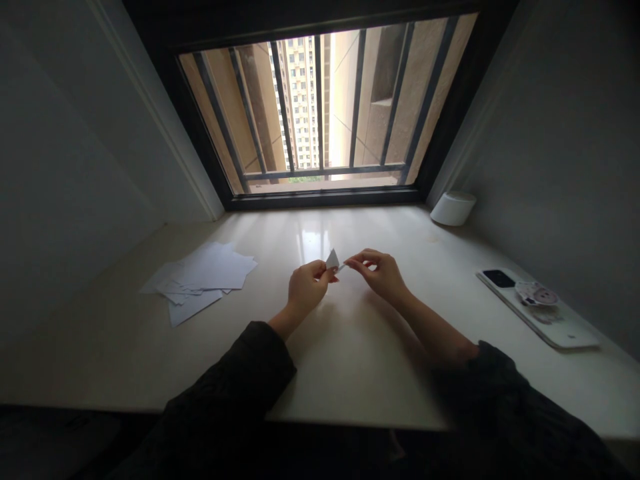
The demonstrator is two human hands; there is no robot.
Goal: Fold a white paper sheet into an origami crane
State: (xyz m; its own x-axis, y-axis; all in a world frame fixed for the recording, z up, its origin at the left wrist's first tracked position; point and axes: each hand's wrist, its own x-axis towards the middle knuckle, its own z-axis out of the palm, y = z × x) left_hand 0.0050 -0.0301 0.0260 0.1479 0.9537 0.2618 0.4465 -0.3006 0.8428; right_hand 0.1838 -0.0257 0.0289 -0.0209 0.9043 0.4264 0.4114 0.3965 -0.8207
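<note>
A small piece of folded white paper [332, 259] is held up above the middle of the white sill. My left hand [309, 287] is closed round its lower part, thumb on top, and a pointed flap stands up past the fingers. At its right side, my right hand [379, 272] pinches a thin end of the paper between thumb and fingertips. The fingers hide much of the paper, so its full shape does not show.
Loose white paper sheets [210, 270] lie overlapping on the left of the sill [350, 373]. A phone [545, 313] with a cartoon grip lies at the right. A white cylindrical object [453, 208] stands in the back right corner. Behind is a barred window [325, 198].
</note>
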